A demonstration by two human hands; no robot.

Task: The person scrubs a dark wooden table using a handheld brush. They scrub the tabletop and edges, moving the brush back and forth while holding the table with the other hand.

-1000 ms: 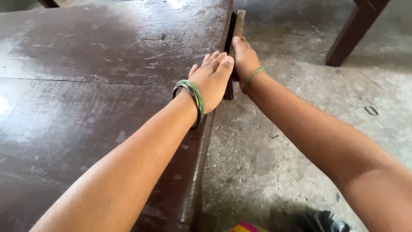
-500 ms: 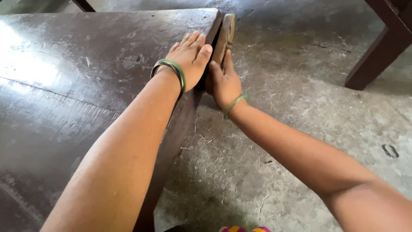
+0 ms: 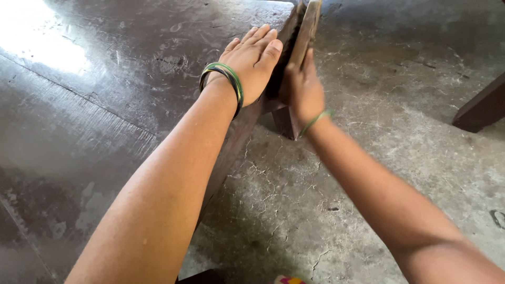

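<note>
My left hand (image 3: 251,62) rests flat, palm down, at the right edge of a dark brown wooden table (image 3: 105,105), its fingers together; green and dark bangles circle the wrist. Beside it, my right hand (image 3: 303,89) grips a wooden-backed scrubbing brush (image 3: 306,29) and presses it sideways against the table's vertical edge, bristles toward the wood. A thin green bangle sits on the right wrist. The brush's lower part is hidden by my fingers.
The tabletop looks wet and streaked, with a bright glare patch (image 3: 42,42) at the upper left. Cracked grey concrete floor (image 3: 368,158) lies to the right. A dark wooden furniture leg (image 3: 481,108) stands at the right edge. A table leg (image 3: 284,121) shows below my hands.
Both hands and the brush have shifted up and to the right in view as the head moved. The brush stays pressed on the table edge, held by my right hand.
</note>
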